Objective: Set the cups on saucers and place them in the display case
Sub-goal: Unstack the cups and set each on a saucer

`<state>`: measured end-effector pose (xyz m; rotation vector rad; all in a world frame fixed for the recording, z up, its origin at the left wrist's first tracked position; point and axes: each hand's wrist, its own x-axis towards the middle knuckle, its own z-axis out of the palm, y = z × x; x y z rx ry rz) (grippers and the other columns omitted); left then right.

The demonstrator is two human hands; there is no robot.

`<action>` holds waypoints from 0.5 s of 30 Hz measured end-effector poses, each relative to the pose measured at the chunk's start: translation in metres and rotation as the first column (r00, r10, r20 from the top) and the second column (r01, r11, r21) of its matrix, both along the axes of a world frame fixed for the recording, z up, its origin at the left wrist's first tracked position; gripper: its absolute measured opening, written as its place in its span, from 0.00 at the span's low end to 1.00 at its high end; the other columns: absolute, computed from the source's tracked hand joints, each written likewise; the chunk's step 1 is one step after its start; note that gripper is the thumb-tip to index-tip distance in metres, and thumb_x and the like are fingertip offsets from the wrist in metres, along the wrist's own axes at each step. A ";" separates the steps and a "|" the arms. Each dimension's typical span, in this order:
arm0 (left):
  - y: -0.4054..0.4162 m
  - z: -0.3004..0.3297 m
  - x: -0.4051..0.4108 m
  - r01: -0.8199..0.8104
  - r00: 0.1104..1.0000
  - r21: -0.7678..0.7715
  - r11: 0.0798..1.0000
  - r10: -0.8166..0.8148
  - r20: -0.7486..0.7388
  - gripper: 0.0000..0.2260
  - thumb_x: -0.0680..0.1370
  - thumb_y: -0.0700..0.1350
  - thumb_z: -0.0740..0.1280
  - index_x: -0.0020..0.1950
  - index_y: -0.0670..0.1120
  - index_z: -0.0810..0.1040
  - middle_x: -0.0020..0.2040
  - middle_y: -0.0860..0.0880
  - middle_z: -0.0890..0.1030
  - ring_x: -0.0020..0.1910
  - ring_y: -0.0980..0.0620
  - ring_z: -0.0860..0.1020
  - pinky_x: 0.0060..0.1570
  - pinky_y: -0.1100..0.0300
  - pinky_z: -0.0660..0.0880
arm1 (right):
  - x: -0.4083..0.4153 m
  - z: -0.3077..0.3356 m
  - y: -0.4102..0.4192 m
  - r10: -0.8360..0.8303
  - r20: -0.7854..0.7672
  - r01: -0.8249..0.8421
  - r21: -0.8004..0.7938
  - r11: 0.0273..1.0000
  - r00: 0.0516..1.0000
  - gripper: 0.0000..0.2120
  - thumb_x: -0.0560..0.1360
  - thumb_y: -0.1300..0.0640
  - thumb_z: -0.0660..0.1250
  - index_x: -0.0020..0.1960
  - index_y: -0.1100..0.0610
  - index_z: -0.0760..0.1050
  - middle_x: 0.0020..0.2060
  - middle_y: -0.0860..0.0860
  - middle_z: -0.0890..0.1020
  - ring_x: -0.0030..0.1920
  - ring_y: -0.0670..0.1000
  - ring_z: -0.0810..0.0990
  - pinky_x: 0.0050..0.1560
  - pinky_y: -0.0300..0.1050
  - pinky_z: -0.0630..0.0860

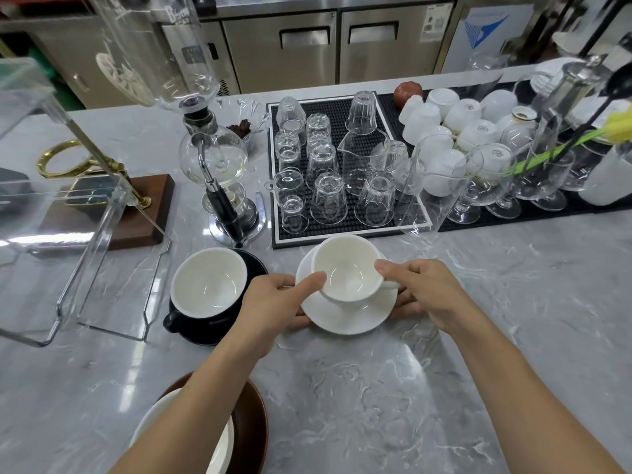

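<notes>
A white cup (345,268) stands on a white saucer (345,316) at the middle of the grey marble counter. My left hand (273,302) grips the saucer's left rim, thumb against the cup's side. My right hand (424,292) holds the saucer's right rim, thumb on the cup's lip by the handle. To the left, a black cup with a white inside (207,289) sits on a black saucer (254,265). A clear acrylic display case (51,172) stands open at the far left. Near the bottom edge, a brown saucer (251,432) with a white cup (150,425) lies partly under my left forearm.
A glass siphon coffee maker (219,165) stands behind the black cup. Black rubber mats (342,230) carry several upturned glasses, white cups (465,114) and stemmed glasses (492,186). A wooden base with a brass ring (143,213) sits behind the case. Steel fridge doors line the back.
</notes>
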<state>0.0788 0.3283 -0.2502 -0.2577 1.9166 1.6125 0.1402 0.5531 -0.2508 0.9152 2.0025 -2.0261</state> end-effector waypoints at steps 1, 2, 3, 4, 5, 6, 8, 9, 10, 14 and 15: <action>0.000 0.001 -0.001 0.005 1.000 0.005 1.000 -0.005 0.007 0.18 0.74 0.51 0.77 0.52 0.36 0.84 0.46 0.39 0.88 0.43 0.44 0.88 0.39 0.56 0.84 | 0.000 0.001 0.000 -0.002 0.000 0.002 -0.003 1.000 1.000 0.19 0.69 0.49 0.77 0.46 0.65 0.79 0.33 0.61 0.85 0.33 0.60 0.85 0.30 0.49 0.82; -0.001 0.002 -0.001 0.006 1.000 0.005 1.000 -0.006 0.008 0.18 0.73 0.51 0.77 0.53 0.36 0.84 0.46 0.39 0.88 0.43 0.43 0.88 0.39 0.56 0.84 | -0.001 0.002 0.000 -0.002 0.002 0.002 -0.006 1.000 1.000 0.19 0.69 0.50 0.77 0.46 0.65 0.79 0.33 0.61 0.85 0.32 0.59 0.85 0.29 0.49 0.82; -0.001 0.002 -0.002 0.003 1.000 0.004 1.000 -0.003 0.008 0.18 0.73 0.50 0.77 0.53 0.36 0.84 0.46 0.39 0.88 0.43 0.43 0.88 0.39 0.56 0.84 | -0.001 0.003 -0.001 -0.001 0.004 0.001 -0.010 1.000 1.000 0.18 0.69 0.50 0.77 0.45 0.65 0.78 0.32 0.61 0.85 0.32 0.59 0.85 0.29 0.49 0.82; -0.001 0.002 -0.001 -0.005 1.000 0.007 1.000 0.005 0.008 0.18 0.73 0.50 0.77 0.53 0.36 0.84 0.46 0.38 0.88 0.43 0.43 0.88 0.39 0.56 0.85 | -0.001 0.003 -0.001 0.000 0.006 0.000 -0.011 1.000 1.000 0.18 0.69 0.51 0.77 0.45 0.65 0.78 0.32 0.61 0.85 0.31 0.58 0.85 0.28 0.49 0.82; -0.001 0.002 -0.001 -0.016 1.000 0.010 1.000 0.016 0.009 0.18 0.73 0.50 0.78 0.53 0.36 0.84 0.46 0.38 0.88 0.42 0.42 0.88 0.38 0.56 0.84 | -0.001 0.004 -0.001 -0.001 0.008 0.001 -0.012 1.000 1.000 0.17 0.70 0.51 0.77 0.45 0.65 0.78 0.31 0.61 0.85 0.30 0.58 0.84 0.28 0.48 0.82; -0.001 0.003 0.000 -0.026 1.000 0.014 1.000 0.026 0.008 0.18 0.73 0.49 0.78 0.53 0.35 0.84 0.45 0.38 0.88 0.42 0.42 0.88 0.37 0.57 0.84 | -0.001 0.004 -0.002 -0.003 0.011 0.003 -0.010 1.000 1.000 0.17 0.70 0.51 0.77 0.45 0.65 0.78 0.31 0.61 0.84 0.30 0.58 0.84 0.27 0.48 0.81; 0.000 0.005 0.000 -0.035 0.999 0.021 0.999 0.035 0.013 0.17 0.73 0.48 0.77 0.52 0.35 0.84 0.45 0.37 0.88 0.40 0.43 0.88 0.35 0.58 0.83 | -0.001 0.004 -0.001 -0.010 0.016 0.010 -0.006 1.000 1.000 0.17 0.70 0.51 0.77 0.45 0.65 0.77 0.31 0.61 0.84 0.29 0.58 0.84 0.27 0.48 0.81; 0.000 0.006 0.001 -0.036 0.999 0.024 0.999 0.035 0.017 0.17 0.73 0.48 0.77 0.52 0.34 0.84 0.44 0.37 0.88 0.39 0.43 0.88 0.34 0.59 0.83 | -0.001 0.004 -0.002 -0.013 0.016 0.013 -0.004 1.000 1.000 0.17 0.69 0.51 0.77 0.45 0.65 0.77 0.31 0.61 0.84 0.29 0.58 0.84 0.27 0.49 0.81; 0.001 0.006 0.001 -0.036 0.999 0.025 0.999 0.036 0.023 0.17 0.73 0.48 0.77 0.52 0.34 0.84 0.44 0.37 0.88 0.39 0.43 0.88 0.34 0.59 0.83 | -0.001 0.003 -0.002 -0.016 0.016 0.016 -0.003 1.000 1.000 0.18 0.69 0.51 0.77 0.45 0.65 0.77 0.32 0.62 0.84 0.29 0.58 0.84 0.27 0.49 0.82; 0.001 0.008 0.002 -0.049 0.998 0.035 0.998 0.048 0.033 0.17 0.73 0.47 0.78 0.51 0.35 0.84 0.43 0.37 0.88 0.38 0.44 0.87 0.33 0.58 0.83 | 0.000 0.003 -0.002 -0.034 0.001 0.034 0.013 0.999 0.999 0.17 0.69 0.52 0.77 0.44 0.65 0.77 0.32 0.61 0.83 0.28 0.56 0.83 0.26 0.47 0.80; 0.002 0.008 0.004 -0.052 0.998 0.041 0.998 0.050 0.034 0.16 0.73 0.47 0.78 0.51 0.35 0.84 0.43 0.37 0.88 0.37 0.44 0.87 0.33 0.59 0.83 | 0.001 0.002 -0.002 -0.038 -0.004 0.038 0.031 0.999 0.999 0.17 0.69 0.51 0.77 0.43 0.64 0.77 0.33 0.61 0.83 0.27 0.55 0.82 0.26 0.46 0.79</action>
